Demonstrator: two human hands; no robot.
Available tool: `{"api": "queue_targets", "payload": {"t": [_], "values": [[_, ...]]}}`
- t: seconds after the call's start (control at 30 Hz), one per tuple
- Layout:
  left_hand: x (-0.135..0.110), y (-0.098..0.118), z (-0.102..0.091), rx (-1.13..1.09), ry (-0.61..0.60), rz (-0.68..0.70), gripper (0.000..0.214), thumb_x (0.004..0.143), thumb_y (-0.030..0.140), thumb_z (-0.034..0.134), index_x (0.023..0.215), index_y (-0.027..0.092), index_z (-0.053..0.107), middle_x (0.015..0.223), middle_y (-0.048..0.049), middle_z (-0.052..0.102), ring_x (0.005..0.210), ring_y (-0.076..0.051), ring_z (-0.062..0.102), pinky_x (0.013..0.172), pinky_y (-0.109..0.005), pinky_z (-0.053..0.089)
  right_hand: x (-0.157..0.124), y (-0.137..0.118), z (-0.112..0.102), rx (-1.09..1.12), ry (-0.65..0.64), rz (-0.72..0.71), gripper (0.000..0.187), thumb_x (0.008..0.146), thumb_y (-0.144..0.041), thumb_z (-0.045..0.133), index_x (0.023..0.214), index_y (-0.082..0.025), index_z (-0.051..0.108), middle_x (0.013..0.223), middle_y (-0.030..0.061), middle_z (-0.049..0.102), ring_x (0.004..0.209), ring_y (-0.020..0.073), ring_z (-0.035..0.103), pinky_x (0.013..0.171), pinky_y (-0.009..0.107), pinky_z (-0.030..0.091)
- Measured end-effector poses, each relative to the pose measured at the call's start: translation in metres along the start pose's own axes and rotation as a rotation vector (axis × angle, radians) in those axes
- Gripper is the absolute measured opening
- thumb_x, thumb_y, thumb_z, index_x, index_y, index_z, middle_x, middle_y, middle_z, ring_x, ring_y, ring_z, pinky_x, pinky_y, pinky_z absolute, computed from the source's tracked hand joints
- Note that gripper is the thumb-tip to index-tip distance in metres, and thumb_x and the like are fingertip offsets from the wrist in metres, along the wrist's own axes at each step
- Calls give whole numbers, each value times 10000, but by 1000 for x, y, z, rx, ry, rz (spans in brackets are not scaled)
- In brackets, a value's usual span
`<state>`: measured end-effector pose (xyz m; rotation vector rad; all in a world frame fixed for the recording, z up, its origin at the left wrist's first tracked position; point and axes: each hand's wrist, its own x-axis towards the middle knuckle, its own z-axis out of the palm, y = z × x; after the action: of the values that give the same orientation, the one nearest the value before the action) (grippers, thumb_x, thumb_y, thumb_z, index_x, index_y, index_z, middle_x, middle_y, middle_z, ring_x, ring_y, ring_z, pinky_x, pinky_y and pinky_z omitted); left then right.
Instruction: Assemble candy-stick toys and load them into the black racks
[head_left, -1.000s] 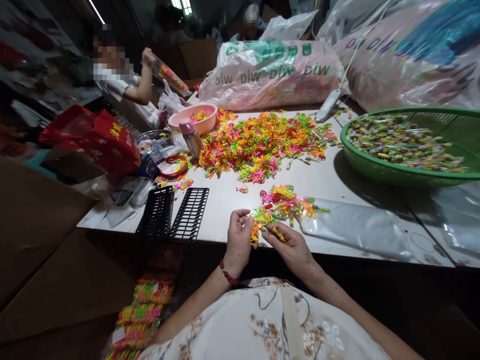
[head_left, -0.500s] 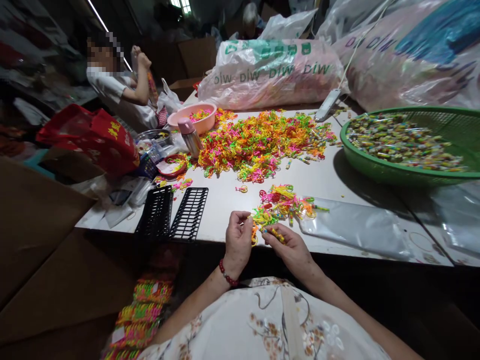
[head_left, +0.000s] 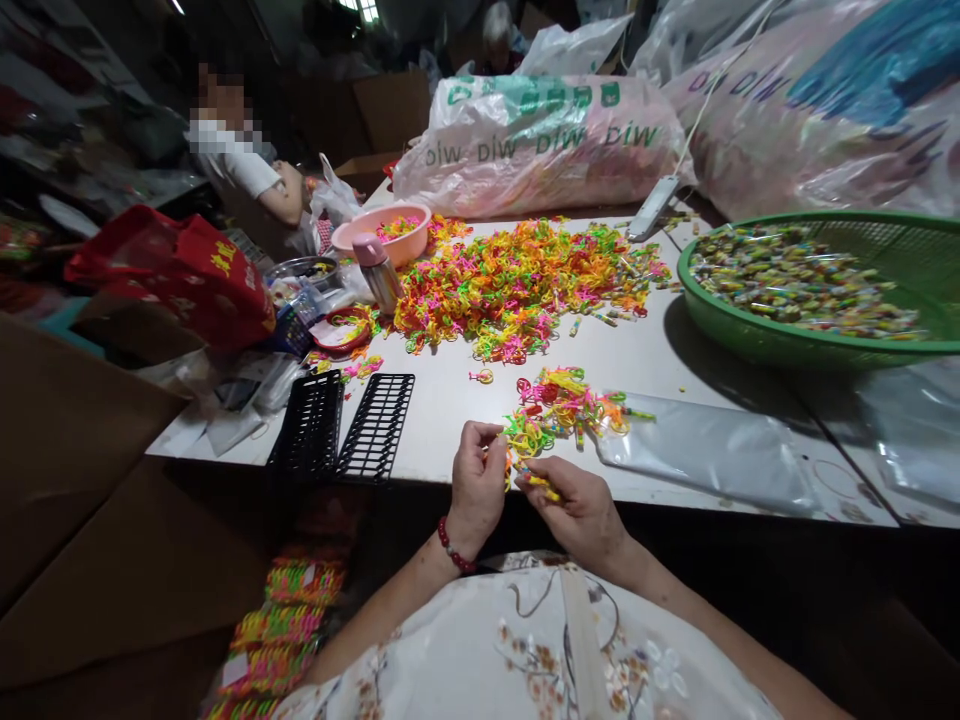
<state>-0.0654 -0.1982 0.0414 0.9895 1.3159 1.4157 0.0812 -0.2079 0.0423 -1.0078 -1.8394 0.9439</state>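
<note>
At the table's front edge my left hand (head_left: 478, 480), with a red bead bracelet on its wrist, is closed, thumb against fingers. A small orange plastic piece (head_left: 510, 468) shows at its fingertips, partly hidden. Close beside it, my right hand (head_left: 581, 505) is wrapped round small yellow patterned tubes (head_left: 541, 487), their ends sticking out towards the left hand. Just beyond both hands lies a small heap of bright plastic pieces (head_left: 559, 395), pink, green, yellow and red, some with ring shapes. Its right side rests on a stack of clear plastic bags (head_left: 705, 455).
A large pile of plastic pieces (head_left: 517, 280) covers the table's middle. Black racks (head_left: 375, 425) lie left, a flask (head_left: 379, 275) and pink basin (head_left: 397, 235) behind. A green basket (head_left: 795, 340) holds wrapped pieces at right. Big sacks (head_left: 540, 150) and a co-worker (head_left: 247, 180) are beyond.
My right hand has turned slightly, its fingers curling further over the yellow tubes. My left hand has hardly moved. The co-worker at the far left has lowered their raised hands.
</note>
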Motion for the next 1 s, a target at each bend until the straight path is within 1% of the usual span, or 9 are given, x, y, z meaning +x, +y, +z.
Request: {"api": "queue_targets", "payload": {"t": [0.13,0.27,0.37,0.47,0.57,0.63,0.7,0.87,1.0], "values": [[-1,-4,-1,-61,25,-32,188,810,344,645,910,207,564,798,-7,574,664,-125,522,598,-218,424,0,0,4,-60,-50,-53,210,854,-143,488,984,-241,620,847,35,649,763,165,612,687,277,475],[1,-11,-1,-73,10,-45,200,823,369,632,891,204,543,777,8,543,610,-100,490,561,-208,413,1,-1,4,-74,-90,-60,197,845,-129,473,939,-236,609,803,33,629,717,165,587,657,279,461],[0,-8,3,-125,-55,-65,261,857,417,595,997,216,505,814,16,536,577,-76,475,533,-195,411,4,2,-2,-72,-103,-40,187,864,-135,465,922,-236,612,824,40,644,737,171,597,671,286,467],[-1,0,8,-189,-108,-120,355,885,511,521,1096,231,462,868,4,550,611,-87,513,512,-192,426,8,8,-10,-96,-19,-2,174,886,-164,476,961,-231,617,894,55,672,807,188,626,725,305,479],[-1,2,12,-154,-162,-200,400,873,601,471,944,208,488,777,14,528,548,-87,479,439,-190,394,9,14,-15,-122,43,22,163,899,-196,489,1000,-223,613,917,61,675,828,195,633,733,310,481],[0,-2,14,-105,-200,-248,415,863,619,475,842,204,469,664,44,462,471,-70,403,395,-182,339,9,15,-16,-125,15,29,153,905,-194,480,981,-223,610,894,56,667,809,188,627,721,303,477],[1,-9,15,-69,-188,-277,413,857,618,487,804,210,444,600,69,392,435,-61,345,376,-172,290,7,14,-16,-123,-19,34,146,903,-179,469,949,-224,600,858,46,650,778,178,612,704,293,468],[2,-23,14,-24,-132,-200,401,863,590,504,760,211,424,581,74,372,449,-64,333,401,-175,292,2,9,-9,-214,-64,-27,146,868,-126,431,854,-218,543,754,30,571,676,165,544,619,276,429],[1,-27,16,6,-118,-180,404,876,588,482,752,209,417,603,68,382,473,-69,351,424,-186,306,-1,9,-2,-269,-69,-86,154,846,-110,404,818,-214,514,732,31,563,642,164,541,584,270,426]]}}
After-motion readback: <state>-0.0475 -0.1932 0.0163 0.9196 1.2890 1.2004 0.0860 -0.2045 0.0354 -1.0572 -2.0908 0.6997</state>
